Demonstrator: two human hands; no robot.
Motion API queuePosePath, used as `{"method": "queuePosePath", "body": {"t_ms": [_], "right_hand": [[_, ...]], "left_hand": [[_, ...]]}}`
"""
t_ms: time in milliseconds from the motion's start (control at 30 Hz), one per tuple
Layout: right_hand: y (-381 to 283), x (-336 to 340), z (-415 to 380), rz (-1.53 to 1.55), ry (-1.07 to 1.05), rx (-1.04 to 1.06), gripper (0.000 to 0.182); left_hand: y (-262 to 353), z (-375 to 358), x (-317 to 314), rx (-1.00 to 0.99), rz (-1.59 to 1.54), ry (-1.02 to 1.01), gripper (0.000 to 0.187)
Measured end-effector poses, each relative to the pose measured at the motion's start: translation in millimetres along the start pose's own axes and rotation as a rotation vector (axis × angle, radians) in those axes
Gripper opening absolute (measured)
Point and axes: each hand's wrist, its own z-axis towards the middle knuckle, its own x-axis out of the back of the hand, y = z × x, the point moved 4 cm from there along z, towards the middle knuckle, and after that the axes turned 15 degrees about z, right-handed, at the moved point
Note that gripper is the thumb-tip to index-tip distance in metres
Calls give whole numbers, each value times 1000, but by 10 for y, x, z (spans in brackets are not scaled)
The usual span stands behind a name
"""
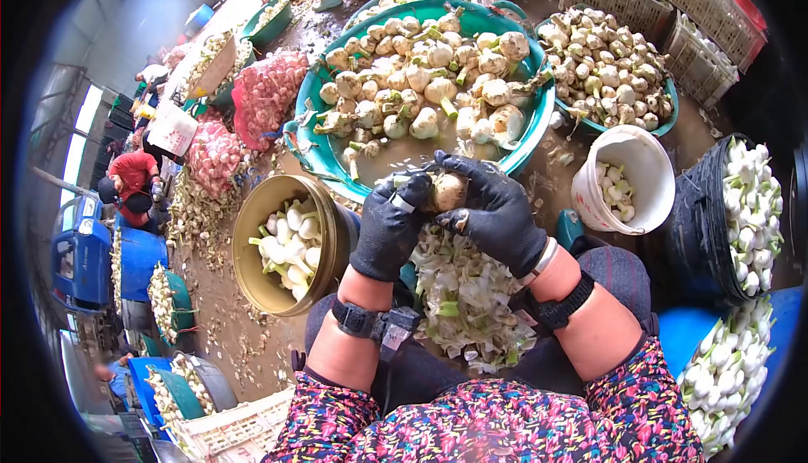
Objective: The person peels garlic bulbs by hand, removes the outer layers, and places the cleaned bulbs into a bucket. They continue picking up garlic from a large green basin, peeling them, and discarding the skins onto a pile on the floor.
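Note:
Both hands wear black gloves and meet at the near rim of a wide green basin [535,136]. Between them is a brownish, unpeeled garlic bulb [449,193]. My left hand [389,231] is closed on the bulb's left side, with a white band [401,203] around one finger. My right hand [498,215] grips the bulb from the right, fingers curled over it. Many untrimmed garlic bulbs [442,91] lie in the basin. Below my hands, a heap of pale garlic skins [459,295] lies between my knees.
A tan bucket [244,248] with peeled garlic stands left. To the right are a white bucket [648,156] holding cloves and a black tub [703,210] of white bulbs. Another basin of garlic [606,76] stands behind. A person in red [135,178] is at far left.

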Motion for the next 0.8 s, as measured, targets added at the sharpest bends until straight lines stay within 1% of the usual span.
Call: {"method": "queuePosePath", "body": {"t_ms": [33, 67, 133, 167, 233, 267, 333, 367, 433, 467, 533, 567, 633, 667, 733, 767, 800], "right_hand": [[16, -7, 1, 130, 14, -45, 58], [-12, -2, 3, 128, 14, -46, 58], [50, 11, -38, 482, 127, -390, 59], [51, 8, -39, 482, 129, -389, 59], [61, 0, -37, 487, 140, -395, 57], [58, -8, -43, 487, 141, -395, 57], [43, -14, -53, 464, 167, -401, 58], [29, -21, -52, 464, 167, -401, 58], [3, -38, -49, 439, 144, -403, 56], [24, -44, -49, 436, 143, -404, 56], [55, -48, -44, 372, 133, -300, 53], [66, -50, -55, 371, 134, -301, 53], [84, -47, -65, 363, 142, -318, 47], [110, -36, -62, 362, 142, -316, 47], [179, 6, -73, 299, 174, -364, 41], [167, 46, -72, 301, 172, -366, 41], [204, 10, -99, 641, 65, -613, 40]], "left_hand": [[-91, -9, -57, 246, -364, -62, 23], [-79, -15, -50, 246, -366, -61, 23], [-47, -43, -9, 312, -382, -66, 21], [-33, -41, 16, 312, -382, -68, 21], [19, -30, 68, 195, -269, -79, 20], [13, -33, 69, 195, -269, -80, 20], [-35, -43, 61, 315, -370, -78, 20], [-18, -36, 74, 315, -370, -78, 20], [112, -1, 133, 99, -28, -63, 21], [92, -10, 115, 99, -30, -61, 21], [15, -30, 57, 188, -215, -49, 22], [22, -34, 42, 189, -217, -49, 22], [-44, -62, -29, 515, -639, -64, 21], [-62, -60, -23, 513, -640, -65, 21], [-100, -68, 18, 423, -493, -57, 20], [-112, -78, 23, 425, -492, -55, 20], [-116, -78, 26, 409, -473, -63, 20]]}}
